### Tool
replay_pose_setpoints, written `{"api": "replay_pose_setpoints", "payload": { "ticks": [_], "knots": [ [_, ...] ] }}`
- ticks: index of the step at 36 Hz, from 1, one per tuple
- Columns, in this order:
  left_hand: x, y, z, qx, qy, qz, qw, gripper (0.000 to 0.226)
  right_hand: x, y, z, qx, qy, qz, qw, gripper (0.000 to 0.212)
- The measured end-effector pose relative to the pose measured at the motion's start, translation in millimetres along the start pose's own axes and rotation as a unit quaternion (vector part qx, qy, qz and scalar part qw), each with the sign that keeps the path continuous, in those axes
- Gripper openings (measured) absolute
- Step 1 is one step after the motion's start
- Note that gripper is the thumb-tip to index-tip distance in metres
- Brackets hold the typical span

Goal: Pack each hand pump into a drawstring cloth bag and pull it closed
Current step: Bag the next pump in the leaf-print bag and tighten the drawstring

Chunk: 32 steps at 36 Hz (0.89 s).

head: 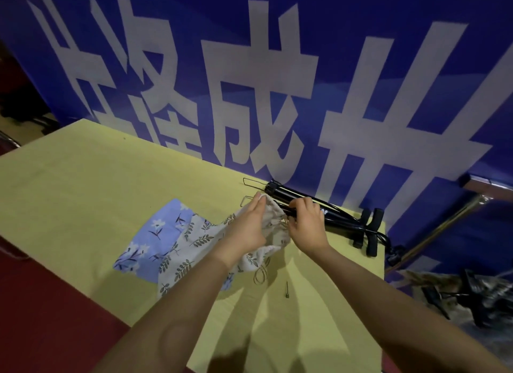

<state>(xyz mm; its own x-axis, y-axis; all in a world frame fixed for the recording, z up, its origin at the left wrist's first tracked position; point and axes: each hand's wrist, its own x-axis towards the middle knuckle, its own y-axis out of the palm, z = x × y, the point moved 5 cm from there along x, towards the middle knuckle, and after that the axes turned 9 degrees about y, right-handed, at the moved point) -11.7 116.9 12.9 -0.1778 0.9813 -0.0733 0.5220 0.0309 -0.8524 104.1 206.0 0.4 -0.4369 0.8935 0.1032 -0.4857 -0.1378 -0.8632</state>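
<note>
Two black hand pumps (337,215) lie side by side at the far right of the yellow table (83,178), handles to the right, wire foot loops to the left. A cream cloth bag with a leaf print (200,242) lies in front of them. My left hand (247,228) holds the bag's mouth up at the near pump's wire foot end. My right hand (306,222) grips the near pump's barrel beside the bag's mouth. A blue flowered bag (155,234) lies flat under the cream one. The cream bag's drawstring (261,274) trails on the table.
A small metal needle (286,289) lies on the table near my right forearm. A blue banner with large white characters (249,81) stands right behind the table. Dark clutter (472,295) sits on the floor to the right. A red floor (41,303) shows at the left.
</note>
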Motion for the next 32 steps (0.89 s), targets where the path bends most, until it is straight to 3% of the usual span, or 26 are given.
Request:
{"api": "replay_pose_setpoints", "payload": {
  "ticks": [6, 12, 22, 32],
  "knots": [
    [25, 4, 2, -0.001, -0.031, -0.015, 0.999, 0.082, 31, 10, -43, -0.111, 0.064, 0.095, 0.987, 0.05],
    [37, 19, 8, 0.025, -0.079, -0.03, 0.996, 0.062, 53, 27, -87, -0.204, 0.056, 0.161, 0.964, 0.057],
    [51, 43, 8, 0.029, -0.107, -0.025, 0.994, 0.056, 74, 58, -107, -0.343, -0.03, 0.139, 0.929, 0.057],
    [44, 34, 6, 0.008, -0.13, -0.049, 0.99, 0.056, 73, 28, -91, -0.304, -0.057, 0.102, 0.946, 0.052]
  ]
}}
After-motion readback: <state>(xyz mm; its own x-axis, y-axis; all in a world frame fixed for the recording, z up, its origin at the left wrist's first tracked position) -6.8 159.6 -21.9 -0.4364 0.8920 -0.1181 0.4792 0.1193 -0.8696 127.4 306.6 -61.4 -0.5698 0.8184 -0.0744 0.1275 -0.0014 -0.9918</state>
